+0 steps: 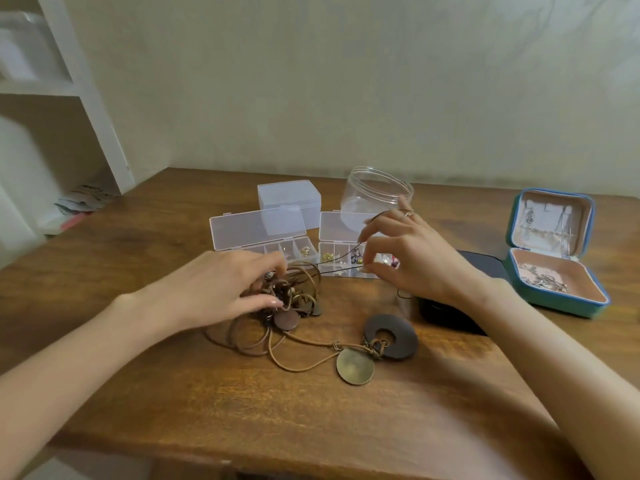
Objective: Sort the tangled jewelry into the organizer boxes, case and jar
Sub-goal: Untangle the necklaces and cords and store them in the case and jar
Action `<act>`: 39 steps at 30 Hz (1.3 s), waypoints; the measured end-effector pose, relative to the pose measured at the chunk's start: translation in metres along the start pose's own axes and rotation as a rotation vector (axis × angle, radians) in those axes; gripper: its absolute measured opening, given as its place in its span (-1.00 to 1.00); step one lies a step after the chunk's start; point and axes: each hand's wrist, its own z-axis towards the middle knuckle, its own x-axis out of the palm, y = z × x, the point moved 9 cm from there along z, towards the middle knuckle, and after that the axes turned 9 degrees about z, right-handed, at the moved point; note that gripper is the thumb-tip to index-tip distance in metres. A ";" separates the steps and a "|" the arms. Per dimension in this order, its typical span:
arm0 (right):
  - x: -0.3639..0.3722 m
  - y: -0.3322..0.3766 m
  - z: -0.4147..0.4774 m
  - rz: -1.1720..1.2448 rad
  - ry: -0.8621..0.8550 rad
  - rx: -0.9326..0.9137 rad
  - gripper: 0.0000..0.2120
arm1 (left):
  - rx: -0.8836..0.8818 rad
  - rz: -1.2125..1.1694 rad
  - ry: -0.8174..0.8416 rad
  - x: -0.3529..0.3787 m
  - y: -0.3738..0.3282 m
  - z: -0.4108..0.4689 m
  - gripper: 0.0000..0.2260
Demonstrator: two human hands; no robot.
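Observation:
A tangle of brown cord necklaces (277, 317) lies mid-table, with a dark wooden ring pendant (390, 337) and a brass disc (355, 366) trailing to its right. My left hand (221, 289) grips the knot of cords and small wooden discs. My right hand (412, 258) pinches a thin dark cord (349, 268) that runs from the tangle, held above the right organizer box (332, 230). The left organizer box (256, 226) stands open with small earrings inside. A clear jar (375, 190) and an open teal jewelry case (554, 254) hold the back and right.
A shut clear plastic box (289, 199) sits behind the organizers. A black pouch or lid (450, 317) lies under my right wrist. White shelving (69, 98) rises at the left, and the table's front edge (242, 459) is close to me.

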 end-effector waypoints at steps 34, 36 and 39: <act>-0.010 -0.093 -0.082 0.186 0.404 0.685 -0.20 | -0.187 -1.320 0.195 0.031 -0.042 0.001 -0.66; -0.005 -0.094 -0.077 0.223 0.396 0.664 -0.19 | -0.301 -1.458 0.150 0.036 -0.032 0.002 -0.61; -0.004 -0.097 -0.074 0.192 0.436 0.653 -0.10 | -0.524 -1.540 0.068 0.045 -0.019 0.001 -0.70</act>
